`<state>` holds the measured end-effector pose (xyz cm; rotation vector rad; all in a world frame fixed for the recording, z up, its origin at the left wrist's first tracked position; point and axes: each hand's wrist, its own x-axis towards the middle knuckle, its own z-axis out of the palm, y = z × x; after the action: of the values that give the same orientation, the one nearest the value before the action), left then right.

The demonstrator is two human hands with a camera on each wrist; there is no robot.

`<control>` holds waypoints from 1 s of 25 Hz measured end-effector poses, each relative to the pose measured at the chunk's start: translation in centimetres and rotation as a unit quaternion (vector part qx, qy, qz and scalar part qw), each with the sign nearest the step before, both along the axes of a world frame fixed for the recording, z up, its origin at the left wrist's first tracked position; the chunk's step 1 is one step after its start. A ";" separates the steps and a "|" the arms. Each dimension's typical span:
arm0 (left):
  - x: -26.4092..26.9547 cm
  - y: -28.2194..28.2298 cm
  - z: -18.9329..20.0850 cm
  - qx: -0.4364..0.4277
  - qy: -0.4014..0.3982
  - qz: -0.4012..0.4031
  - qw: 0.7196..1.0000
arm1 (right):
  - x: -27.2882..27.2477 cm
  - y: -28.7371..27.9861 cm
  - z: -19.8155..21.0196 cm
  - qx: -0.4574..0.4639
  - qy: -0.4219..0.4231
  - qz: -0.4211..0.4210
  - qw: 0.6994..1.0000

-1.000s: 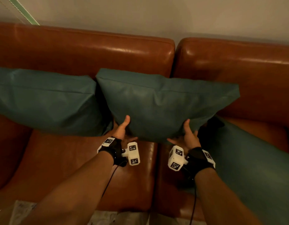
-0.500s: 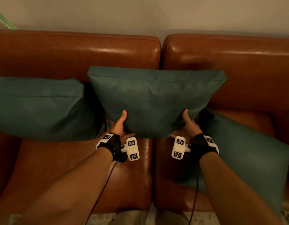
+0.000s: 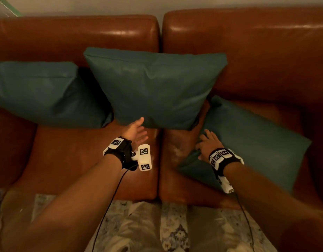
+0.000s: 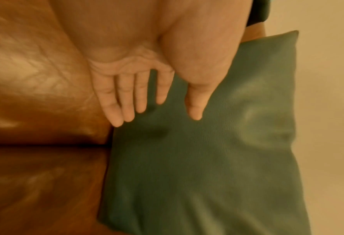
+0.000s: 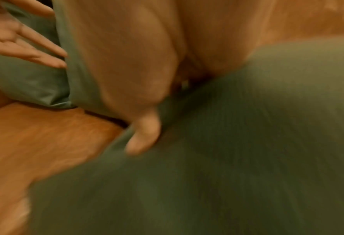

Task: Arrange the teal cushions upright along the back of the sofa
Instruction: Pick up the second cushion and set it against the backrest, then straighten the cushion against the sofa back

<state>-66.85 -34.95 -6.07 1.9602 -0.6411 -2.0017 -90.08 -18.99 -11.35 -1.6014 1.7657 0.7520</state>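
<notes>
Three teal cushions are on the brown leather sofa [image 3: 247, 51]. The left cushion [image 3: 44, 93] leans on the backrest. Across the seam between the two backrests, the middle cushion [image 3: 157, 86] stands upright. The right cushion [image 3: 251, 142] lies flat on the right seat. My left hand [image 3: 138, 129] is just below the middle cushion's lower edge, holding nothing. In the left wrist view its fingers [image 4: 127, 101] are straight by the cushion [image 4: 207, 159]. My right hand [image 3: 206, 142] rests with spread fingers on the flat cushion's near left edge. Its thumb [image 5: 145, 136] lies on the blurred cushion [image 5: 237, 159].
The left seat [image 3: 75, 157] lies bare in front of the left cushion. A patterned rug [image 3: 166, 224] covers the floor at the sofa's front edge. Behind the sofa is a pale wall [image 3: 102, 4]. Cables hang from both wrist cameras.
Both hands have let go of the middle cushion, which now stands against the backrest. My right hand has moved right and down onto the flat cushion. The left hand has drawn back.
</notes>
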 end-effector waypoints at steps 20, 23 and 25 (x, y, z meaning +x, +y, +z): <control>-13.2 14.5 14.4 -0.300 -0.127 -0.432 0.841 | -19.0 9.5 27.2 -0.516 -0.296 -0.543 0.593; -13.2 13.4 16.9 -0.389 -0.220 -0.409 0.796 | -18.5 11.9 27.9 -0.491 -0.377 -0.609 0.495; -13.2 12.4 18.5 -0.426 -0.271 -0.429 0.749 | -18.1 13.3 27.2 -0.466 -0.412 -0.645 0.444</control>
<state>-80.05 -22.58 12.42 1.6678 -2.4191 -0.9135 -108.14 -5.67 15.87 -0.2686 1.8220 -1.6838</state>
